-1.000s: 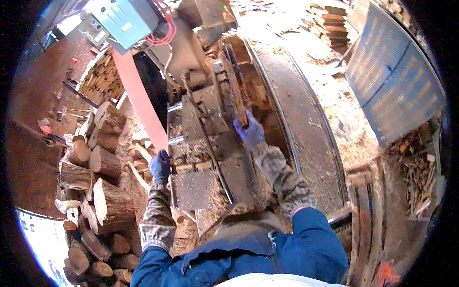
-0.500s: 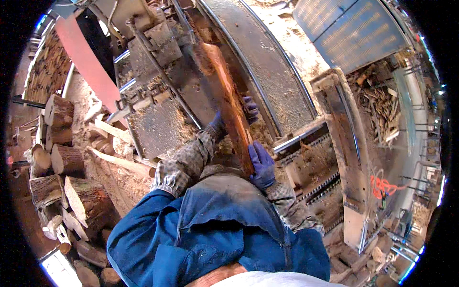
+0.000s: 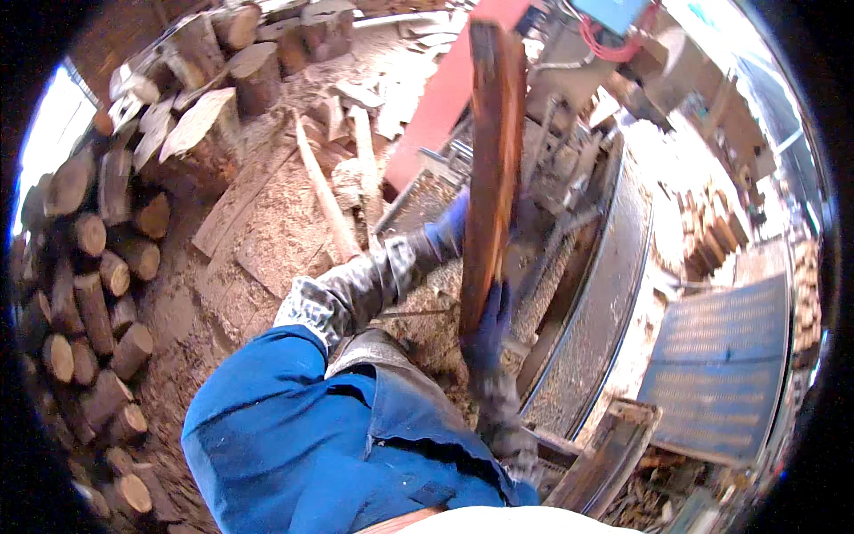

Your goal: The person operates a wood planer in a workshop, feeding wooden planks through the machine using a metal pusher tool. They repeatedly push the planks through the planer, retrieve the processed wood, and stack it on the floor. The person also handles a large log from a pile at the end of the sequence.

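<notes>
A long reddish-brown piece of split timber (image 3: 495, 133) with dark bark stands lengthwise in front of me, its far end high in the view. My left hand (image 3: 447, 230), in a blue-purple glove, grips its left side around the middle, with the fingers hidden behind the wood. Close to the near end, my right hand (image 3: 491, 334) in a matching glove is closed on the right side, somewhat blurred. Patterned sleeve covers run over both forearms. Beyond the timber lies the sawdust-covered machine (image 3: 587, 294) with its long metal bed.
Cut logs (image 3: 93, 311) are heaped along the left, and larger chunks (image 3: 200, 129) lie at the far left. Thin offcuts (image 3: 320, 182) rest on the sawdust-strewn floor. A pink-red panel (image 3: 427, 116) rises behind the timber; a blue panel (image 3: 716, 356) stands at right.
My view and body have turned left, bringing the log heap into sight. The timber has swung off the machine with me, still in both hands, and its far end is higher.
</notes>
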`<action>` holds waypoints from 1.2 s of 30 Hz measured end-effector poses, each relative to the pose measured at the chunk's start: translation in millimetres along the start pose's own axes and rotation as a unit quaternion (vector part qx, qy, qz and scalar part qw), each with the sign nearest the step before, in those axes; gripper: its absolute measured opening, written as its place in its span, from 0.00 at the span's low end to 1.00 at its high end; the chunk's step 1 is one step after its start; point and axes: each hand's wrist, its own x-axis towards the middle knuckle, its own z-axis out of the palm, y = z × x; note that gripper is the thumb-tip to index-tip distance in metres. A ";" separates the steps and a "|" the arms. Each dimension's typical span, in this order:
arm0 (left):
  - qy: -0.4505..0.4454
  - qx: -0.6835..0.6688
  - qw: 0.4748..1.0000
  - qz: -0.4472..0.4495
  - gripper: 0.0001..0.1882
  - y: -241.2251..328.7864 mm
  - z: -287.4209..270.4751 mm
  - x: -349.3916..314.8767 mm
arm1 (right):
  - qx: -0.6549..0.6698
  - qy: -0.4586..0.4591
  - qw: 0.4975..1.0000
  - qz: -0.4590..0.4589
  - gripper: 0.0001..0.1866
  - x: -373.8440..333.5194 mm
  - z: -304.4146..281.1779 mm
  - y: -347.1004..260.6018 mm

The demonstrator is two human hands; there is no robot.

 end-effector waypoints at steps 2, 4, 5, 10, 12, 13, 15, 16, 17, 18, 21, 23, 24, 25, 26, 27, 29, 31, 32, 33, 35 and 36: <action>0.062 -0.128 0.990 0.017 0.27 89.5 -114.4 22.0 | 0.197 -0.051 0.979 0.022 0.37 110.9 79.3 -81.7; 0.184 -0.155 0.967 -0.080 0.28 131.1 -44.7 13.3 | -0.427 0.060 0.877 -0.212 0.46 219.2 52.1 -79.7; 0.195 -0.134 0.969 -0.077 0.28 147.8 -61.5 -11.7 | -0.487 0.053 0.865 -0.105 0.55 245.5 70.5 -96.1; 0.174 -0.152 0.954 -0.192 0.17 132.3 -155.4 -191.7 | -0.388 -0.044 0.902 -0.187 0.42 217.9 97.6 -63.6; 0.115 -0.310 0.912 -0.244 0.17 86.8 -185.3 -273.7 | -0.370 -0.138 0.896 -0.203 0.36 168.8 89.3 -38.1; 0.141 -0.193 0.908 -0.345 0.18 68.8 -184.3 -305.3 | -0.356 -0.188 0.902 -0.153 0.34 138.1 78.4 -24.3; 0.131 -0.029 0.873 -0.468 0.20 53.0 -162.2 -327.2 | -0.374 -0.261 0.887 -0.075 0.29 84.9 46.0 -18.1; 0.113 0.012 0.861 -0.496 0.21 51.6 -135.3 -327.4 | -0.386 -0.270 0.882 -0.031 0.27 57.2 35.7 -20.3; 0.042 0.019 0.872 -0.488 0.22 37.0 -127.8 -331.9 | -0.393 -0.279 0.876 0.008 0.25 30.7 27.9 -26.2; -0.028 0.026 0.879 -0.476 0.24 23.0 -121.4 -332.0 | -0.379 -0.271 0.885 0.012 0.26 1.9 17.6 -26.7; -0.290 0.265 0.806 -0.443 0.29 -14.5 -65.8 -279.6 | -0.368 -0.232 0.893 0.117 0.27 -87.0 -23.3 -22.0; -0.440 0.247 0.749 -0.429 0.33 -32.0 -17.7 -251.9 | -0.348 -0.187 0.897 0.198 0.28 -140.1 -39.4 -16.6; -0.471 0.255 0.741 -0.405 0.32 -40.1 -6.3 -253.6 | -0.328 -0.155 0.902 0.232 0.27 -176.1 -37.9 -10.3; -0.508 0.301 0.721 -0.362 0.30 -39.9 9.8 -252.4 | -0.310 -0.110 0.903 0.277 0.27 -219.6 -35.2 -12.2; -0.515 0.268 0.701 -0.414 0.30 -38.9 23.0 -249.8 | -0.316 -0.089 0.894 0.306 0.27 -240.8 -30.6 -18.0; -0.500 0.323 0.689 -0.413 0.28 -24.0 43.0 -249.0 | -0.317 -0.064 0.882 0.343 0.27 -256.8 -23.4 -23.6; -0.469 0.267 0.710 -0.452 0.24 -36.0 32.1 -263.5 | -0.373 -0.080 0.862 0.335 0.28 -265.1 -10.4 -35.6; -0.459 0.252 0.694 -0.494 0.23 -39.4 41.4 -291.0 | -0.380 -0.035 0.859 0.340 0.30 -305.8 3.9 -25.5; -0.457 0.258 0.693 -0.494 0.23 -45.6 40.3 -314.0 | -0.366 -0.051 0.852 0.371 0.30 -325.5 8.4 -27.4; -0.482 0.265 0.670 -0.499 0.23 -66.3 53.1 -316.9 | -0.357 -0.021 0.845 0.397 0.30 -328.7 -11.8 -32.8; -0.545 0.297 0.592 -0.514 0.22 -64.0 65.7 -345.1 | -0.314 0.023 0.831 0.459 0.31 -362.2 -3.1 -54.7; -0.584 0.310 0.558 -0.502 0.22 -68.8 71.7 -364.5 | -0.297 0.043 0.829 0.472 0.31 -386.8 3.2 -55.4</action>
